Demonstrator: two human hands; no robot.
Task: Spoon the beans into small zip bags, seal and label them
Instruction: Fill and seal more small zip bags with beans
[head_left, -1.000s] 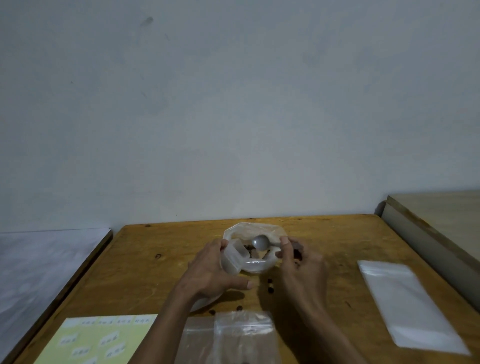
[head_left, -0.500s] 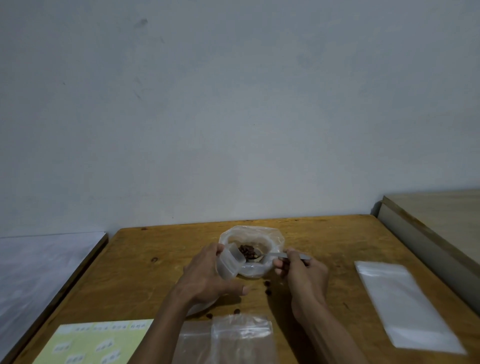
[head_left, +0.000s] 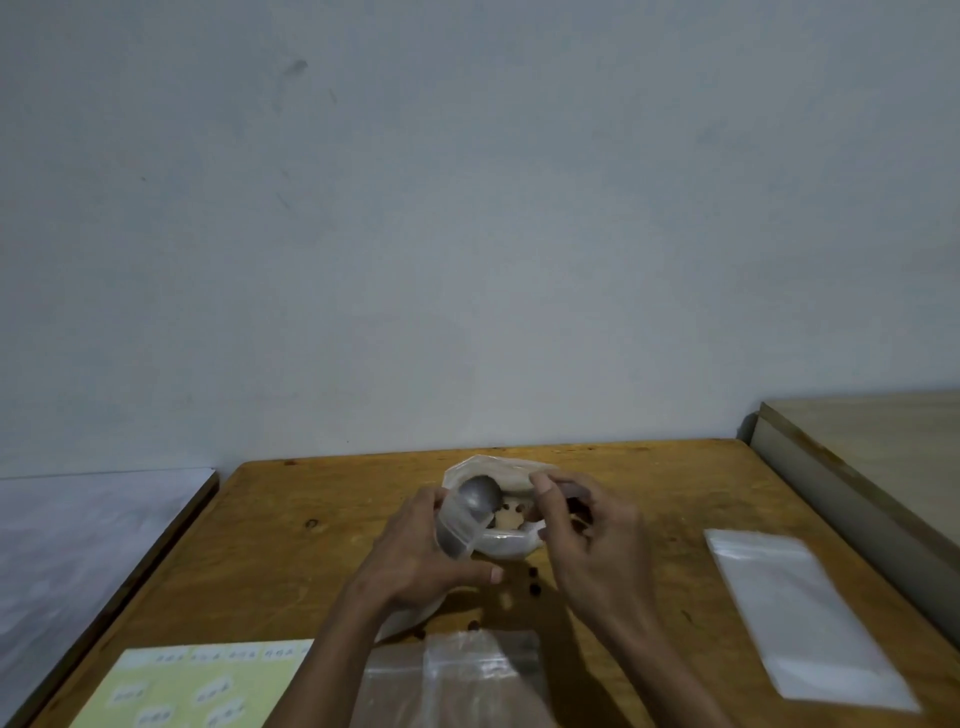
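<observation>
Wooden table (head_left: 291, 540), pale wall (head_left: 467, 234), light board (head_left: 893, 457).

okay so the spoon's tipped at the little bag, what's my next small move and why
Probably ease the spoon out and back to the bean bag. The bowl is turned over at the mouth of the small zip bag in the left hand, and loose beans lie on the table.

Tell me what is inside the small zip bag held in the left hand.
The spoon bowl sits at the mouth of the small zip bag, turned over. Dark contents show lower inside; the left hand hides the rest.
</observation>
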